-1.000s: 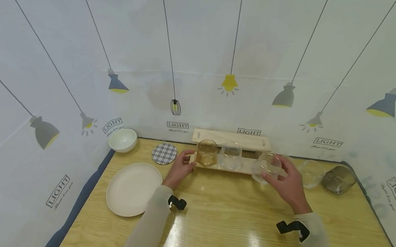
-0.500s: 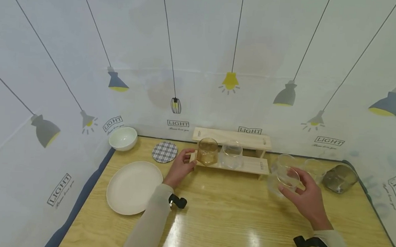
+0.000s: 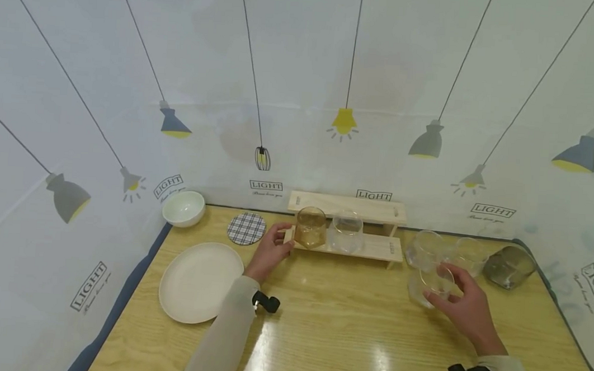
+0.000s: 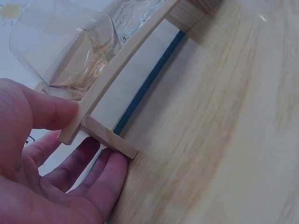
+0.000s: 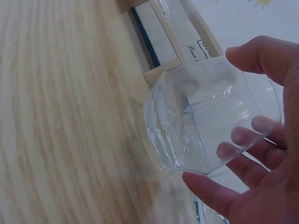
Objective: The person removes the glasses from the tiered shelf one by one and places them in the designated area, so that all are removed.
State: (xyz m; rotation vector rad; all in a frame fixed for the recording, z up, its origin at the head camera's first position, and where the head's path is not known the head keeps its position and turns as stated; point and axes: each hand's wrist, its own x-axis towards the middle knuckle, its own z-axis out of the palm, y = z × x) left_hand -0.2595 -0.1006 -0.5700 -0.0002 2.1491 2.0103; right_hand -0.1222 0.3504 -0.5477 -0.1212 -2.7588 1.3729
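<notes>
Right-hand grip (image 3: 464, 306) curls round a clear faceted glass tumbler (image 3: 430, 283), held just above the wooden counter (image 3: 340, 328), at five o'clock from the two-tier wooden rack (image 3: 346, 245), whose end the left hand (image 3: 269, 250) pinches.

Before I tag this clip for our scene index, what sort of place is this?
Probably a staged tabletop set, not a real kitchen: a wooden table walled by lamp-print sheeting, with a small wooden rack of glasses and a plate.

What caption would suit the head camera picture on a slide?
Right hand grips a clear glass above the table while left hand holds the wooden rack.
</notes>
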